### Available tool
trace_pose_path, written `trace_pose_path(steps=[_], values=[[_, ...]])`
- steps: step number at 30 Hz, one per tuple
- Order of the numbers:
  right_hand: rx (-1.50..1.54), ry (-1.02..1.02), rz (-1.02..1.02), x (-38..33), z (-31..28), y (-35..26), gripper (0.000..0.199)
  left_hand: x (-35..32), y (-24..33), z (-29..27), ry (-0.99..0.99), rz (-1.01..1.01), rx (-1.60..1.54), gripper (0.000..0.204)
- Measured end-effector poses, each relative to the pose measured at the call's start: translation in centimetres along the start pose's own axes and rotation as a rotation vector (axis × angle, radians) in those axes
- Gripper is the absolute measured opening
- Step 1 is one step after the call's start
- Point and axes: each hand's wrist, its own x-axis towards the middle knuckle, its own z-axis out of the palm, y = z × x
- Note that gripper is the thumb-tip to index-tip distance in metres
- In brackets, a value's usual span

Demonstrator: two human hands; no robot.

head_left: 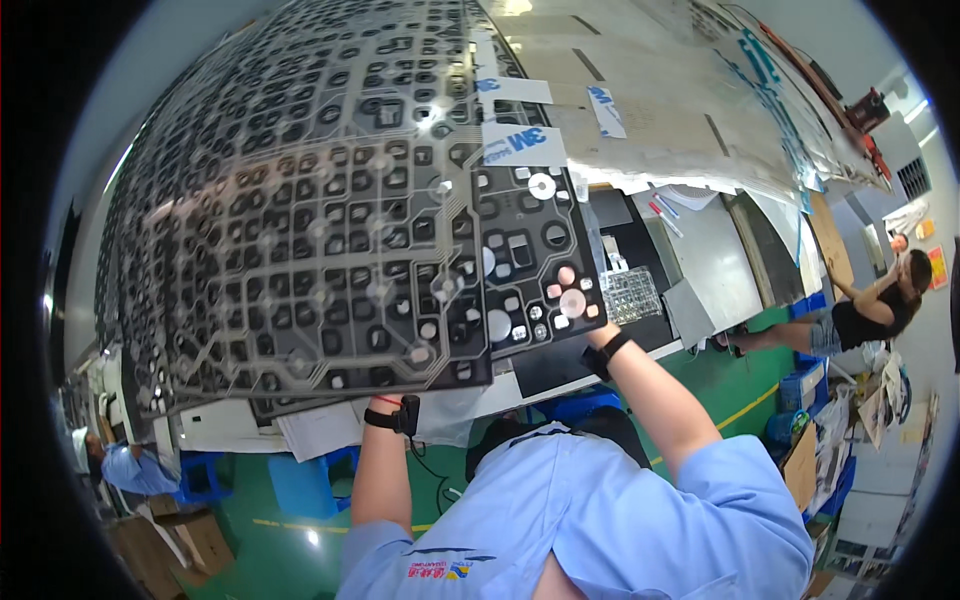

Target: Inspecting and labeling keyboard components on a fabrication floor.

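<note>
A large dark panel with many cut-outs (pixel 300 230), covered by a clear film with silvery circuit traces, spreads across the upper left, very close to me. From under its right side shows a black sheet with holes (pixel 540 235). White tape strips with blue print (pixel 525 146) lie across their shared border. My right hand (pixel 602 337) is at the black sheet's near right corner, its fingers hidden beneath. My left hand is behind the panel's near edge; only the wrist with a black band (pixel 390 418) shows, so its fingers are hidden.
Beyond on the right lies a wide table covered in clear plastic (pixel 660 110). A clear tray with small cells (pixel 633 295) and pens (pixel 665 212) lie on the bench below. One person (pixel 880 310) is at the far right, another (pixel 135 465) at the far left. Blue stools (pixel 310 485) stand on green floor.
</note>
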Motion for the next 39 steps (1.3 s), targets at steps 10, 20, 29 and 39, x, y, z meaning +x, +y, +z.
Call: trace_pose_path(steps=[10,20,29,39], values=[[-0.493,-0.255,-0.269,-0.7,-2.6,0.7,0.029,0.4,12.3,-2.2,-0.079,0.018,-0.183,0.022],[-0.44,0.121,-0.094,-4.2,-7.2,6.9,0.023,3.6,8.5,-2.4,0.044,-0.186,-0.488,0.075],[-0.71,0.309,-0.014,-5.7,-10.6,11.9,0.032,6.9,10.2,-4.5,0.363,-0.065,-1.099,0.05],[-0.775,0.407,-0.296,-6.3,-9.6,6.6,0.052,5.9,15.0,-5.9,0.489,0.176,-0.68,0.029]])
